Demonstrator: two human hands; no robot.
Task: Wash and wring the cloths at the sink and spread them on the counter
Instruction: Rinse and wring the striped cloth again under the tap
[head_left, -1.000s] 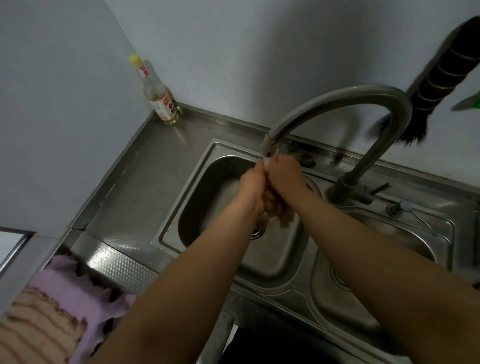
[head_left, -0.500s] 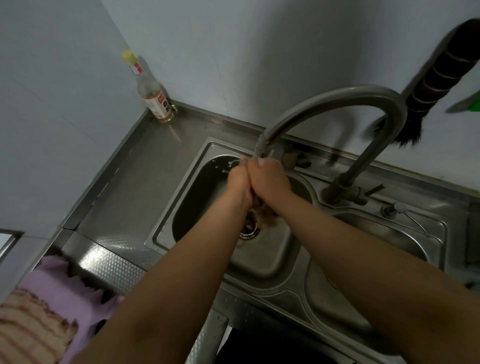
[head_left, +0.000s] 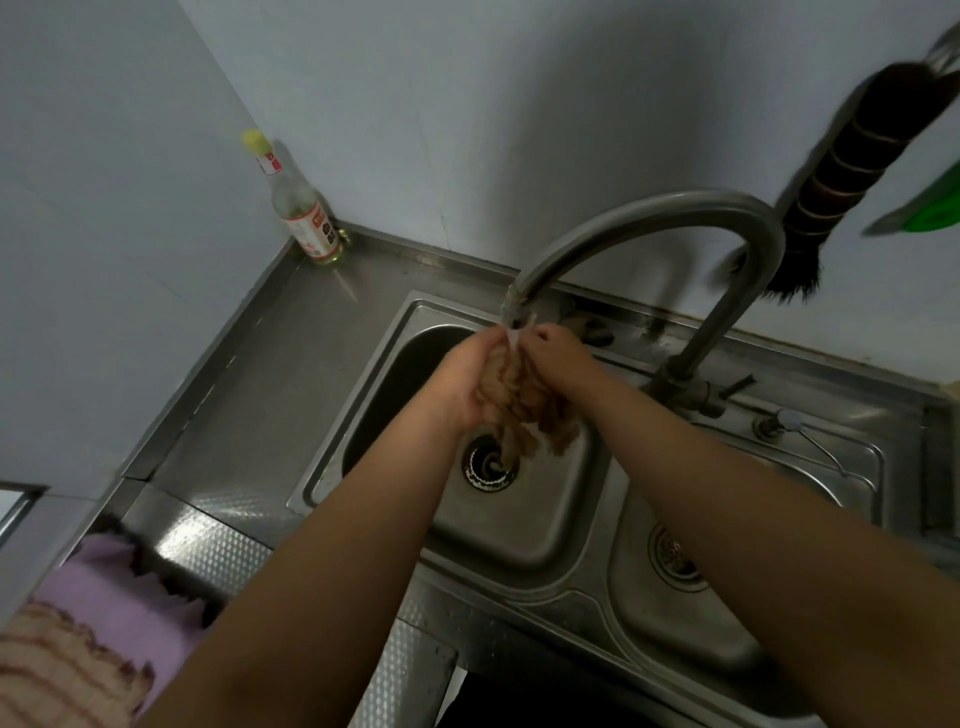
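A wet brown cloth (head_left: 519, 400) is bunched between my hands over the left basin of the steel sink (head_left: 363, 415), right under the faucet spout (head_left: 514, 301) where water runs. My left hand (head_left: 467, 379) grips its left side and my right hand (head_left: 558, 358) grips its right side. The cloth's lower ends hang down above the drain (head_left: 488, 465). A purple cloth (head_left: 114, 587) and a striped tan cloth (head_left: 57, 670) lie spread on the counter at the lower left.
A glass bottle with a yellow cap (head_left: 301, 208) stands in the back left corner of the steel counter (head_left: 244, 395). A dark brush (head_left: 852, 176) hangs on the wall at right. The right basin (head_left: 727, 623) lies under my right forearm.
My hands have parted a little, so more of the brown cloth shows between them and its ends hang lower toward the drain. The view has shifted slightly.
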